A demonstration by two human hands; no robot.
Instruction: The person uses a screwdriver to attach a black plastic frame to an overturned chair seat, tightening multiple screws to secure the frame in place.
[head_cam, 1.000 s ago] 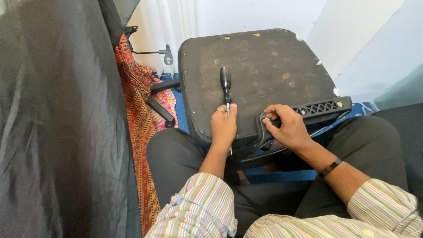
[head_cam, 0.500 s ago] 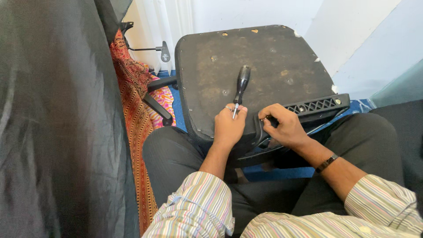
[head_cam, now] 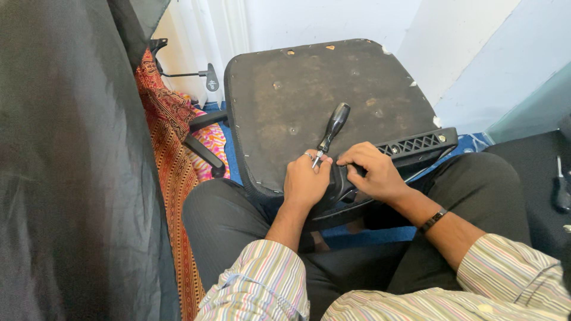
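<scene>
1. The screwdriver (head_cam: 331, 131) stands tilted on the underside of the seat base (head_cam: 309, 101), black handle up and away from the person, metal shaft down at the near edge of the base.
2. The left hand (head_cam: 306, 181) rests on the near edge of the seat base, fingers curled, fingertips pinching the screwdriver shaft just above its tip. A ring shows on one finger.
3. The right hand (head_cam: 372, 172) lies just beside the left hand, to its right, fingers curved down and gripping the black armrest bracket (head_cam: 416, 144) where it meets the seat base. Whether it presses on a screw cannot be told.
4. The armrest bracket runs along the near right edge of the seat base; its ribbed end points away to the right.
5. The seat base lies flat across the person's lap, dark and worn, with small holes and staples along its rim.
6. A wristband (head_cam: 433, 220) sits on the right wrist, nearer the person than the seat base.
7. A patterned red cloth (head_cam: 172, 160) hangs left of the seat base; a black chair arm (head_cam: 202, 145) lies between them.
8. A black sheet (head_cam: 65, 160) fills the far left.
9. A second dark-handled tool (head_cam: 561, 187) lies well apart, far right of the seat base.
</scene>
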